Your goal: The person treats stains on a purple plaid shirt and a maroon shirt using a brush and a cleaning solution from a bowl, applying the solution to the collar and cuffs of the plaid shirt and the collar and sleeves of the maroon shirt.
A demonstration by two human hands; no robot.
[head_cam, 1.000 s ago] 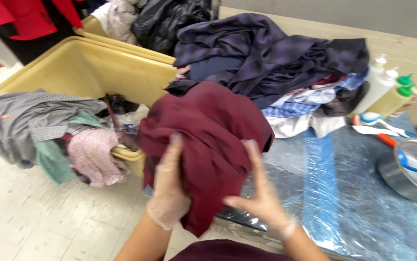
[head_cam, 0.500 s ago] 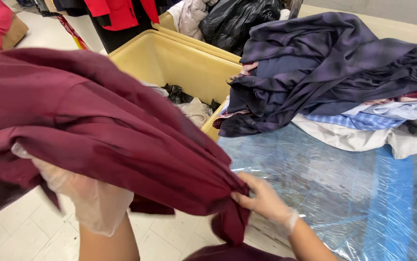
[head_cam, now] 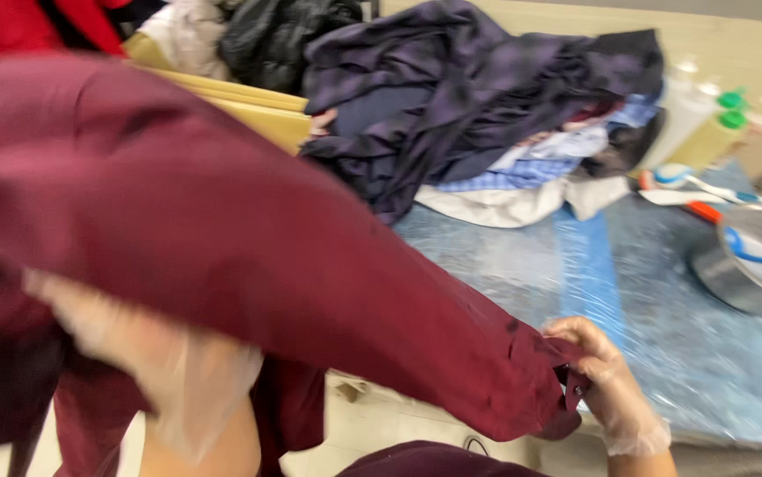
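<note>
Stretching across the front of the view, the maroon shirt (head_cam: 248, 256) runs on a long slant from upper left down to lower right, and both of the person's gloved hands are on it, well apart from each other. The right hand (head_cam: 606, 384) sits at the low, far end of that line, fingers pinched shut on the buttoned cuff just above the near edge of the table (head_cam: 663, 353), which is wrapped in clear plastic film. The left hand (head_cam: 147, 353) is under the bulk of the garment, close to the body and raised; it looks blurred, and the cloth drapes over it, so I cannot tell whether it grips the fabric or only props it up. So the sleeve's long axis points from the left hand towards the right, with the right hand nearer the table and the left nearer the yellow bin (head_cam: 248, 110) behind the cloth. More of the shirt hangs loose below the left forearm. Further back on the table lies a heap of dark purple and blue clothes (head_cam: 478, 106), well apart from both hands, and off to the right stand green-capped squeeze bottles (head_cam: 712, 132) and a metal bowl (head_cam: 752, 256) holding a blue-handled tool.
</note>
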